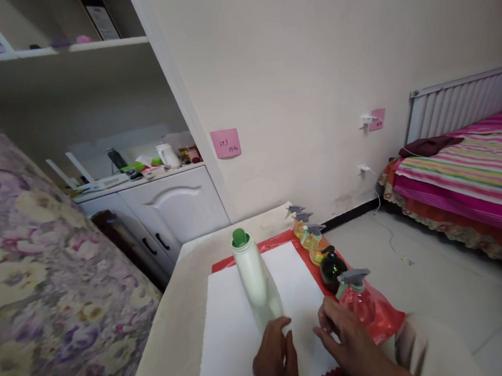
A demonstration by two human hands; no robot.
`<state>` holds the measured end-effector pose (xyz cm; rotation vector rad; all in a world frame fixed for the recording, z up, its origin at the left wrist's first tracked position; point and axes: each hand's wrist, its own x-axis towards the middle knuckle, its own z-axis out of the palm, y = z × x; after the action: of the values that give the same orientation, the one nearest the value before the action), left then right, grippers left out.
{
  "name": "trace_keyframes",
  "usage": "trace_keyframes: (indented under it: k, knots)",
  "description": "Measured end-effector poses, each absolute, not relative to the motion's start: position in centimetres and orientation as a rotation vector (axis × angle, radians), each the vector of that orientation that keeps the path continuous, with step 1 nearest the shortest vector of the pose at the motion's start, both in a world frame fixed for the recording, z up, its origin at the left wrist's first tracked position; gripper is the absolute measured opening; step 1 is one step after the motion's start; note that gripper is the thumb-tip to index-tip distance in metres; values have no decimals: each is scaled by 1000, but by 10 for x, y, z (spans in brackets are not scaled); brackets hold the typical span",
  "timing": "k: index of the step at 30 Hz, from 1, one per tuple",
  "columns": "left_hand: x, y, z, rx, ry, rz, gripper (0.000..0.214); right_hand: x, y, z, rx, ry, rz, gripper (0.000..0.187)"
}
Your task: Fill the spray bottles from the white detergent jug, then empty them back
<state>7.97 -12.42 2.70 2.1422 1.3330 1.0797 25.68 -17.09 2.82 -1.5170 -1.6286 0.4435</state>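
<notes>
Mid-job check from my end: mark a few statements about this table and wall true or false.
1. The tall pale-green plastic bottle stands on the flat white sheet. True.
2. The right hand grips that bottle. False: it is apart from it, beside the nearest see-through spray bottle with a grey trigger.
3. The round dark pump bottle stands next to that spray bottle. True.
4. The larger square pink paper note sticks to the white cabinet door. False: it is on the pale wall.

Showed a bare left hand (pixel 275 358) and bare right hand (pixel 347 337), uncovered from fingers (pixel 328 341) back past the right wrist (pixel 384 366).
</notes>
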Motion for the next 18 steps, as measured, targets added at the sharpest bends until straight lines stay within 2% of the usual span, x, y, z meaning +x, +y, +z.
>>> trace_keyframes:
  k: [2, 8, 13, 18]
  knots:
    - [71, -121, 7, 2050, 1404, 1007, 24, 255, -170, 3, -1583, -1608, 483, 24]
    - [37, -103, -28, 1864, 1481, 985, 30, 273, -182, -56, -1632, -1576, 600, 39]
    - [25, -78, -47, 1861, 1524, 965, 37, 300, -197, -62, -1669, -1321, 645, 43]
    - [21, -70, -70, 1849, 1539, 945, 38, 326, -211, -64, -1704, -1068, 548, 39]
